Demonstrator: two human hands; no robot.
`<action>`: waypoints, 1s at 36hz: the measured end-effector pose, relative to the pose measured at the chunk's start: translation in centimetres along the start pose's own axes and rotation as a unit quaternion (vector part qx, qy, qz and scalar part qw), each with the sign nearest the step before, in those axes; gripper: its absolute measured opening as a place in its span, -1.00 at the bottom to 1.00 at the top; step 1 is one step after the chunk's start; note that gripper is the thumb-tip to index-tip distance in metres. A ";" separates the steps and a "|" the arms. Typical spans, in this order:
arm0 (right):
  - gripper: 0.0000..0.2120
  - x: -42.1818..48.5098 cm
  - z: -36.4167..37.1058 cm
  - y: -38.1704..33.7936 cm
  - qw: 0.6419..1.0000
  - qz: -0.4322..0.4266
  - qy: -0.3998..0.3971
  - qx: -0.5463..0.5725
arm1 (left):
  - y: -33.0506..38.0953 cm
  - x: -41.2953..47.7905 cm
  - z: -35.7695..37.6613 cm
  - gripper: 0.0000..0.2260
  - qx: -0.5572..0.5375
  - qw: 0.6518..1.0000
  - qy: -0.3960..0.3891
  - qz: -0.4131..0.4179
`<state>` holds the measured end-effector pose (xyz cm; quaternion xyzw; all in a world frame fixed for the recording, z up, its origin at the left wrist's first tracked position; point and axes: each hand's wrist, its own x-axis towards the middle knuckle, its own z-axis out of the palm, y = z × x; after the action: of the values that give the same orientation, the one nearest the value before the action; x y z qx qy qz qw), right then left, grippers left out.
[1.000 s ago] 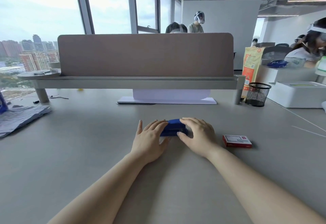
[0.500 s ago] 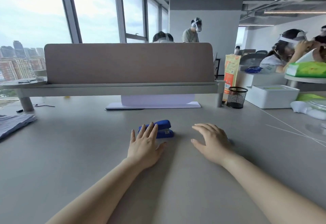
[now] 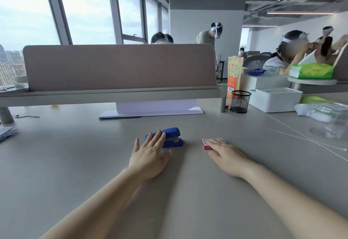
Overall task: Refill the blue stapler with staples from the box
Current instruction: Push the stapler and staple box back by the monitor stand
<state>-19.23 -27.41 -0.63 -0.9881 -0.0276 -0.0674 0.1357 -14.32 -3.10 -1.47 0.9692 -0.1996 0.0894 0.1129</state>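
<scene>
We are at the very start: the blue stapler [image 3: 170, 138] lies closed on the counter [image 3: 75, 163], and nothing shows that any staples have gone in. Our left hand [image 3: 148, 154] rests flat and open, its fingers spread over the stapler's left end without gripping it. Just right of the stapler, apart from it, sits the red staple box [image 3: 207, 142], apparently unopened; our right hand [image 3: 228, 156] lies open with fingertips on its near edge. By our judgement, opening the stapler, taking staples out and loading them all remain.
</scene>
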 end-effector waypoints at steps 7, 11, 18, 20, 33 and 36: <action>-0.55 5.4 1.0 0.2 1.000 -0.001 -0.005 -0.005 | -0.2 4.7 1.2 -0.40 -0.002 1.000 0.002 -0.002; -0.52 9.3 1.8 1.1 1.000 -0.002 -0.005 -0.018 | -0.9 8.2 2.0 -0.40 0.001 1.000 -0.002 0.000; -0.49 16.5 2.7 2.9 1.000 -0.005 -0.019 -0.024 | -1.8 14.6 3.2 -0.41 -0.001 1.000 -0.012 -0.001; -0.48 18.2 2.9 3.3 1.000 -0.006 -0.021 -0.022 | -2.1 16.2 3.5 -0.41 -0.005 1.000 -0.011 -0.001; -0.46 21.8 3.2 4.4 1.000 -0.016 -0.026 0.002 | -2.8 19.9 4.8 -0.40 -0.006 1.000 -0.006 0.008; -0.44 21.7 3.3 4.3 0.999 -0.018 -0.026 -0.017 | -2.8 19.8 4.8 -0.39 0.000 1.000 -0.012 0.008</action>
<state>2.99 -29.85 -1.85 -0.9910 -0.0480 -0.0442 0.1165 5.37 -9.08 -2.24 0.9687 -0.2083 0.0784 0.1096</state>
